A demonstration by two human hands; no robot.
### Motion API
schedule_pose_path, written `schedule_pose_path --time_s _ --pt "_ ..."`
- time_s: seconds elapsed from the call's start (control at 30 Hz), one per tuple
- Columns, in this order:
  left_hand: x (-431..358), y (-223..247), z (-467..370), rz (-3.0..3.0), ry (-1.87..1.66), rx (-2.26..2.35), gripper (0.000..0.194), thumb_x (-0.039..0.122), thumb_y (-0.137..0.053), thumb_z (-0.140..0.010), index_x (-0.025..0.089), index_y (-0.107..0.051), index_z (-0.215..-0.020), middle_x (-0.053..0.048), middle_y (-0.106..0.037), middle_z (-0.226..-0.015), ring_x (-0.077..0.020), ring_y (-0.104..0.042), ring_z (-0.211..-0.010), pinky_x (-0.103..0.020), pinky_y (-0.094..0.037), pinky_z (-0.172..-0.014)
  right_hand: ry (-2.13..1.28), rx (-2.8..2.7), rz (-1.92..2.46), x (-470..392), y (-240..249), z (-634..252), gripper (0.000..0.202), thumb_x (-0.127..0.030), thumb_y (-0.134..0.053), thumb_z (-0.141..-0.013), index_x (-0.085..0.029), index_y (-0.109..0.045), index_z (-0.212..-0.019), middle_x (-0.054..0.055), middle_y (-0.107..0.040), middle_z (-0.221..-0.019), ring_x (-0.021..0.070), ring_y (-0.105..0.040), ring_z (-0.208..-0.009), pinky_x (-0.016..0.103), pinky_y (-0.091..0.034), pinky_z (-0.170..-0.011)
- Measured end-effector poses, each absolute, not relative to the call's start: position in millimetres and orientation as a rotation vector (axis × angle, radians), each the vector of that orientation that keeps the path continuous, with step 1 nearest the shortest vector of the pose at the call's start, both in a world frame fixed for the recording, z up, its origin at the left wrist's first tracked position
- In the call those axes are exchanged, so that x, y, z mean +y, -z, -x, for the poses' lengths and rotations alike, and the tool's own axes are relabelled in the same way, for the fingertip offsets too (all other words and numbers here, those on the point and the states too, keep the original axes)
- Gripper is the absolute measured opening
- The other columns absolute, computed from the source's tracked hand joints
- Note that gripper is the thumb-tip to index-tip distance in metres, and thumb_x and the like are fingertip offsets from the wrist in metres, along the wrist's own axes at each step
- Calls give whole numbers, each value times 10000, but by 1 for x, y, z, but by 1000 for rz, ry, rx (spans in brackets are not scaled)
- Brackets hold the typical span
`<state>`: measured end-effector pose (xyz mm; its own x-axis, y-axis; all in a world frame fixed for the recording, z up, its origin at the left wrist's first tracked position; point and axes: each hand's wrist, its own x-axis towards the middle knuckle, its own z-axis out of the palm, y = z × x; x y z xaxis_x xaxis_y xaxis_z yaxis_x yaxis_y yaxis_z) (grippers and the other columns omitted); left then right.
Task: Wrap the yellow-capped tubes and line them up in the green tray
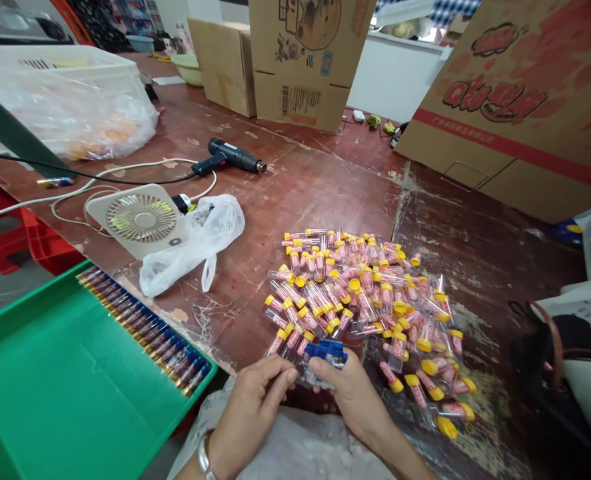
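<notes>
My right hand (351,392) grips a small stack of blue printed plastic sleeves (328,351), thumb pressed on top. Close to its left side, my left hand (259,392) is closed in a pinch, thumb against forefinger. What sits between those fingertips is too small to make out. Just beyond both hands spreads a pile of clear tubes (365,287) with yellow caps and pink-and-white contents. To the left, a green tray (75,373) carries a row of wrapped tubes (145,327) in blue and gold along its far edge.
Behind the tray lie a white plastic bag (195,243) and a small fan (140,217). A heat gun (231,157) with its cord rests farther back. Cardboard boxes (300,67) stand behind, another large box (520,113) at right. A white basket (60,63) holds bagged goods.
</notes>
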<state>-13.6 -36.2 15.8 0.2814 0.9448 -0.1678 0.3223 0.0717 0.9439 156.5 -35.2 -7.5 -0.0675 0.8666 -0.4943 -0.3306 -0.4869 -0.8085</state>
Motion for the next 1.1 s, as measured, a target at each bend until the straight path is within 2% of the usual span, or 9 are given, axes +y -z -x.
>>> schedule_pose_path --time_s 0.2,0.3,0.4,0.5,0.6,0.73,0.9,1.0,1.1 --pt "-40 -13 21 -1316 -744 1257 351 395 -483 -936 181 -591 -680 -1 -568 -651 -153 -533 -625 -235 -406 -591 -1740 -639 1152 -40 4 -157 245 -383 -756 -768 -205 -588 -787 -9 -608 -711 159 -558 -631 286 -471 -574" --pt "-45 -8 24 -1199 -728 1245 354 420 -484 -931 178 -579 -690 3 -561 -632 -150 -533 -601 -233 -409 -579 -1774 -584 1132 -43 3 -159 242 -422 -673 -842 -213 -604 -943 -40 -521 -646 107 -439 -506 239 -357 -483" --pt "-51 -8 25 -1258 -678 1224 364 404 -482 -933 175 -588 -671 -4 -572 -635 -154 -548 -616 -236 -414 -599 -1783 -692 1223 -47 8 -163 373 -471 -691 -811 -173 -632 -1029 -78 -391 -558 84 -263 -458 234 -200 -437" --pt "-51 -10 28 -1418 -630 1207 363 365 -478 -941 178 -611 -660 -15 -601 -662 -158 -564 -643 -241 -413 -619 -1756 -931 1329 -48 13 -166 323 -463 -737 -766 -151 -652 -781 -77 -356 -504 88 -230 -469 261 -158 -454" --pt "-40 -8 35 -1599 -645 1327 301 334 -470 -950 194 -647 -751 -20 -635 -717 -163 -586 -667 -250 -414 -635 -1700 -891 1365 -46 16 -166 349 -443 -720 -784 -176 -561 -624 -85 -300 -479 90 -199 -469 272 -144 -462" --pt "-15 -1 38 -1881 -527 1599 171 313 -509 -918 197 -635 -926 -47 -641 -835 -203 -609 -746 -289 -420 -670 -1705 -768 1369 -43 15 -166 339 -448 -756 -737 -179 -569 -652 -102 -268 -468 85 -160 -460 266 -123 -449" --pt "4 0 29 -2016 -218 1703 142 261 -521 -869 191 -644 -888 -76 -653 -881 -237 -641 -767 -302 -401 -626 -1719 -754 1372 -39 10 -173 329 -437 -783 -698 -164 -600 -696 -94 -293 -507 82 -175 -473 254 -120 -444" --pt "5 -2 34 -1978 -209 1744 91 198 -538 -809 179 -626 -819 -64 -651 -803 -221 -624 -691 -299 -382 -601 -1674 -761 1386 -37 7 -174 383 -441 -800 -664 -181 -524 -609 -95 -285 -510 77 -170 -471 253 -115 -438" --pt "2 -8 50 -1735 -442 1720 81 237 -547 -811 180 -593 -777 -9 -594 -657 -179 -559 -590 -276 -372 -554 -1637 -725 1373 -33 5 -172 452 -441 -816 -633 -204 -438 -557 -102 -264 -506 74 -161 -466 253 -116 -432"
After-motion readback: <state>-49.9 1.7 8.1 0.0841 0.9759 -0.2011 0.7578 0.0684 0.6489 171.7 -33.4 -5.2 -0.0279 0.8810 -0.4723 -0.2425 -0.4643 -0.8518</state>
